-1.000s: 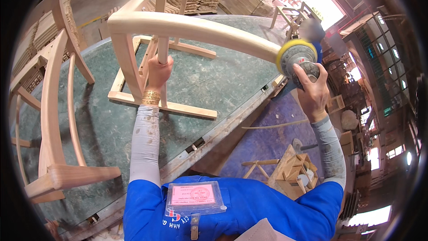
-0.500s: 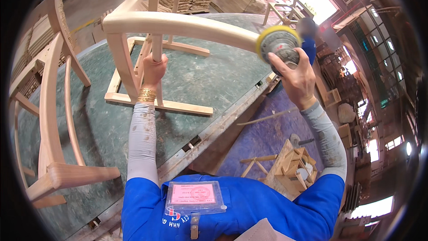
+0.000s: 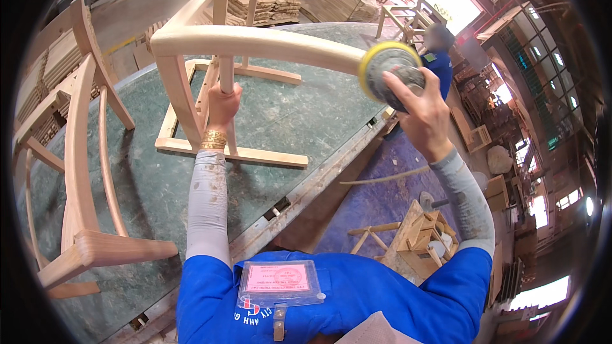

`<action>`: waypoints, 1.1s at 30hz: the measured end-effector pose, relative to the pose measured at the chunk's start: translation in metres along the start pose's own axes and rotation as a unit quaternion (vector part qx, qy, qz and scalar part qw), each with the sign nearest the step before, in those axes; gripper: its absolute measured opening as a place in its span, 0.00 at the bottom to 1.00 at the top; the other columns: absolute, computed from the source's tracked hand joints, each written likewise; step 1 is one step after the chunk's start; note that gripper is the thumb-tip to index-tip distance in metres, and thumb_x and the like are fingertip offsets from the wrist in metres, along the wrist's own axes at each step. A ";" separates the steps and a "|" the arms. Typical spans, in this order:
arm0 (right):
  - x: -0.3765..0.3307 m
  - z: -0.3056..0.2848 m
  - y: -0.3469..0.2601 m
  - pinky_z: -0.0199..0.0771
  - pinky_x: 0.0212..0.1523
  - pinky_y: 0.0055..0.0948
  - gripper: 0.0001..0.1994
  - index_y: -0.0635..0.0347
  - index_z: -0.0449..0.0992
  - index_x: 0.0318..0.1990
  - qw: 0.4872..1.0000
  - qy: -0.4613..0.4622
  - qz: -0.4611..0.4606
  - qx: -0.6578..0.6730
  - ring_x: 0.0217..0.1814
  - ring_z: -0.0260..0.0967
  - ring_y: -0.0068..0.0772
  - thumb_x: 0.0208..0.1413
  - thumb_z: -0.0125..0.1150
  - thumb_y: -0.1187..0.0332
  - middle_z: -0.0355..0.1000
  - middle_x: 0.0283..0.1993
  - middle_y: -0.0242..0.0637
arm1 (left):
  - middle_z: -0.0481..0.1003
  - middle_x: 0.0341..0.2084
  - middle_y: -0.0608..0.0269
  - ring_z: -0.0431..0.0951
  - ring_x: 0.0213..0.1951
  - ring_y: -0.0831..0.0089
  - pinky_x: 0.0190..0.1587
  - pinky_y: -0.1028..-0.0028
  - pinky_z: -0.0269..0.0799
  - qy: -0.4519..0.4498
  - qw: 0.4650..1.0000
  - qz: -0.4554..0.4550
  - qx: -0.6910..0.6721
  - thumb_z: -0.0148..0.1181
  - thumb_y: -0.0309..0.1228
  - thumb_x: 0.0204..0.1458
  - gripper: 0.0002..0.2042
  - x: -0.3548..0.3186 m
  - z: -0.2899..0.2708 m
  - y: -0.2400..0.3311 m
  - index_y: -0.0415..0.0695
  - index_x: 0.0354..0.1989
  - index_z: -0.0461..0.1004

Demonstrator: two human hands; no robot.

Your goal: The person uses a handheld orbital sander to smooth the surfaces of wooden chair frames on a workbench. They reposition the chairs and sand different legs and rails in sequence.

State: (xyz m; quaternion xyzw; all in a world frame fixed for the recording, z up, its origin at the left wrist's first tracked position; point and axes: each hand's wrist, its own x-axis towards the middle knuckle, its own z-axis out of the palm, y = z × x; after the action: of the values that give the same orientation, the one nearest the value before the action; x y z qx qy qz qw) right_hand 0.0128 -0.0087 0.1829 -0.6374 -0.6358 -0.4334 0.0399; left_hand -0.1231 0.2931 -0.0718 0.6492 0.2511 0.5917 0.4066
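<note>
while the left hand [image 3: 223, 105] is closed round a slim, round, pale-wood post [image 3: 226, 73], the right hand [image 3: 426, 114] clasps a round, dark-grey sander with a yellow-edged disc [image 3: 390, 75], thumb and fingers spread over its body.

item, workpiece: one bare, pale-wood chair frame [image 3: 175, 92], set on a scuffed green worktop [image 3: 274, 108]; its thick, curved, pale-wood upper rail [image 3: 268, 43] runs from a corner at left to an end at the disc.

item, method, as judged: sanding of the rail. best done with the disc laid flat to the wood and led along the grain in long, overlapping strokes under light, even pressure; the wrist should turn with the curve, and no dwelling at the end, where an edge could round over or gouge. the left hand's hold should stay firm against push and vibration, fingers clear of the disc.

item, position: the rail passes above the left hand, its far end just beside the sander, to the left of the right hand. the post rises from the left fist towards the rail. the disc appears tilted; whether its face bears fully on the wood cannot be told.
</note>
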 end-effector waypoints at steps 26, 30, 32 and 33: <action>-0.002 0.000 0.015 0.74 0.42 0.39 0.35 0.37 0.69 0.56 0.995 -0.012 0.096 0.024 0.47 0.69 0.49 0.36 0.66 0.78 0.64 0.49 0.48 | 0.69 0.14 0.52 0.72 0.18 0.67 0.24 0.69 0.66 -0.008 1.000 -0.002 -0.005 0.57 0.24 0.45 0.07 -0.002 -0.001 0.008 0.36 0.20 0.68; -0.040 -0.019 0.022 0.72 0.45 0.38 0.35 0.41 0.67 0.58 0.978 -0.011 0.201 0.051 0.48 0.68 0.49 0.37 0.66 0.78 0.64 0.49 0.47 | 0.69 0.14 0.52 0.74 0.20 0.66 0.25 0.68 0.67 -0.008 1.000 0.010 -0.012 0.57 0.26 0.46 0.07 -0.002 -0.001 0.006 0.36 0.21 0.69; -0.071 -0.031 0.013 0.69 0.49 0.36 0.36 0.49 0.67 0.58 0.953 -0.037 0.263 0.144 0.48 0.69 0.45 0.35 0.66 0.79 0.66 0.46 0.44 | 0.70 0.15 0.51 0.74 0.20 0.64 0.25 0.68 0.67 -0.011 1.000 -0.005 0.006 0.57 0.27 0.46 0.07 -0.002 -0.001 0.007 0.36 0.21 0.69; -0.091 -0.030 0.007 0.69 0.51 0.35 0.36 0.54 0.67 0.57 0.937 -0.051 0.295 0.178 0.49 0.69 0.42 0.33 0.67 0.80 0.67 0.46 0.43 | 0.71 0.16 0.50 0.74 0.20 0.64 0.26 0.68 0.67 -0.013 1.000 -0.012 0.017 0.57 0.27 0.47 0.08 -0.001 -0.002 0.008 0.36 0.21 0.69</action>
State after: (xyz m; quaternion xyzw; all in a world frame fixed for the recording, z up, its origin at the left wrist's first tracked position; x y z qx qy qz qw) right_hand 0.0202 -0.0990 0.1498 -0.7998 -0.4874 -0.2489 0.2467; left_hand -0.1267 0.2885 -0.0657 0.6605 0.2637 0.5740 0.4059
